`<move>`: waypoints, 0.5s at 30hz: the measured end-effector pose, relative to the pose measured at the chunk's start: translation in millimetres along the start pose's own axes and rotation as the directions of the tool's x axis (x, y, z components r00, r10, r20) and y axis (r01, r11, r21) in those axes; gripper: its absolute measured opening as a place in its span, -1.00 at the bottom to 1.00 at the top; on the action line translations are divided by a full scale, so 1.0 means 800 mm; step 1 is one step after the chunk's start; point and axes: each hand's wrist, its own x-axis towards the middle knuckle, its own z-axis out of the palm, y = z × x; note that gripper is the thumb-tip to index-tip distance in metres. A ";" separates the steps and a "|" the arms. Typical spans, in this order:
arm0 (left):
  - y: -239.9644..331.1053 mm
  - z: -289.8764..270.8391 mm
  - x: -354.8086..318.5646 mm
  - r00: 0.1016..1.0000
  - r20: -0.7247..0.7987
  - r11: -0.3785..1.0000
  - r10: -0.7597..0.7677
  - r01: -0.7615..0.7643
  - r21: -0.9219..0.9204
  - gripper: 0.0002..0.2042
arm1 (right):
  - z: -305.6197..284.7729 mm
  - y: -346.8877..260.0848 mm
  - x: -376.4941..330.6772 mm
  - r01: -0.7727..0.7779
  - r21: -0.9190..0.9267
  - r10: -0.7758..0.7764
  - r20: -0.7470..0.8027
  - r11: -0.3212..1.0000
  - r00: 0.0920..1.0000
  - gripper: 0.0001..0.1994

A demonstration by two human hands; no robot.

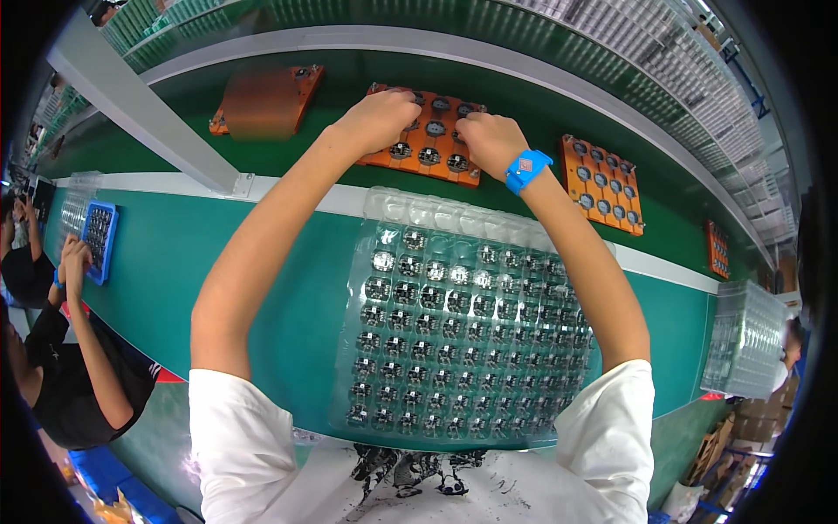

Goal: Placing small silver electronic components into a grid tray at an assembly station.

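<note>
Both my hands are over an orange fixture plate (pixel 443 142) that holds rows of small round circuit boards (pixel 429 156). My left hand (pixel 390 119) is closed at the plate's left side, its fingertips bent down near the far boards. At the right side my right hand (pixel 494 142), with a blue strap (pixel 528 168) on its wrist, is closed in a pinch. Whatever lies between the fingers of either hand is hidden. Nearer to me, between my forearms, lies a clear plastic tray (pixel 436 214) with many round circuit boards in its pockets.
More orange plates lie along the green strip: a blurred one (pixel 262 102) at left, one with boards (pixel 602 185) at right, another (pixel 717 249) farther right. A grey post (pixel 144 100) slants across the left. Stacked clear trays (pixel 746 341) stand at right. A co-worker (pixel 74 367) sits at left.
</note>
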 end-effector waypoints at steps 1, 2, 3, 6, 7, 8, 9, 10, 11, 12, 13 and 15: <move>-0.001 -0.002 0.000 1.000 0.001 1.000 0.003 -0.003 0.003 -0.88 | 0.001 0.000 0.002 0.006 -0.017 -0.005 0.016 1.000 1.000 -0.90; -0.002 -0.005 0.000 0.998 0.033 0.997 -0.059 0.061 -0.052 -0.89 | 0.001 0.000 0.004 0.003 -0.016 -0.003 0.012 1.000 1.000 -0.90; -0.002 -0.008 0.001 0.990 0.069 0.986 -0.120 0.127 -0.104 -0.89 | 0.001 -0.001 0.005 0.015 0.001 -0.015 0.002 1.000 1.000 -0.89; -0.006 -0.007 -0.001 0.991 0.031 0.986 -0.134 0.136 -0.094 -0.97 | 0.000 -0.002 0.010 0.016 0.036 -0.016 0.007 0.999 1.000 -0.89; -0.009 -0.006 -0.002 0.990 0.029 0.986 -0.136 0.138 -0.088 -0.97 | 0.000 -0.003 0.013 0.002 0.050 -0.003 0.023 0.999 1.000 -0.89; -0.012 -0.007 -0.002 0.992 0.035 0.989 -0.118 0.121 -0.084 -0.95 | 0.001 -0.004 0.014 0.005 0.050 -0.006 0.016 0.999 1.000 -0.89; -0.014 -0.009 -0.003 0.994 0.041 0.991 -0.100 0.103 -0.080 -0.92 | 0.000 -0.006 0.014 0.007 0.044 -0.007 0.012 0.999 1.000 -0.90; -0.014 -0.011 -0.002 0.994 0.045 0.992 -0.098 0.101 -0.073 -0.92 | -0.002 -0.007 0.014 0.003 0.045 -0.003 0.010 0.999 1.000 -0.89; -0.014 -0.013 -0.002 0.992 0.002 0.979 -0.129 0.128 -0.158 -0.87 | -0.005 -0.007 0.014 0.000 0.050 -0.001 0.004 0.999 1.000 -0.89; -0.014 -0.016 -0.002 0.986 -0.037 0.958 -0.162 0.149 -0.243 -0.82 | -0.008 -0.007 0.014 -0.066 0.100 0.063 0.035 0.993 0.997 -0.85; -0.020 -0.015 -0.008 0.986 -0.038 0.960 -0.161 0.148 -0.238 -0.82 | -0.013 -0.015 0.015 -0.129 0.141 0.120 0.069 0.982 0.990 -0.79; -0.030 -0.008 -0.021 0.944 -0.214 0.956 -0.249 0.205 -0.209 -0.66 | -0.011 -0.030 0.016 -0.135 0.139 0.156 -0.156 0.981 0.975 -0.72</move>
